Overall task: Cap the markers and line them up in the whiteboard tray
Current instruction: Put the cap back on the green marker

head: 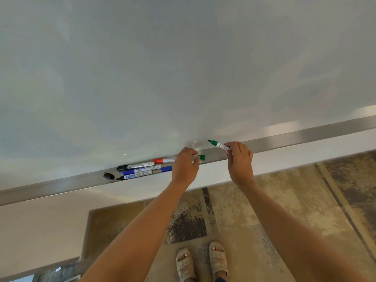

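My right hand (240,159) holds an uncapped green marker (218,144), tip pointing left, just above the metal whiteboard tray (284,140). A green cap (201,157) is pinched in the fingertips of my left hand (185,166), low over the tray and left of the marker tip. Left of that hand, several markers lie in the tray: a red-capped one (162,160), a black-capped one (135,166), a blue one (148,169) and an uncapped black one (134,176). A loose black cap (108,175) rests at the far left of the group.
The whiteboard (162,68) fills the upper view. Below the tray runs a white wall strip, then a patterned beige carpet (284,210) with my sandalled feet (201,261). The tray stretches bare to the right of my hands.
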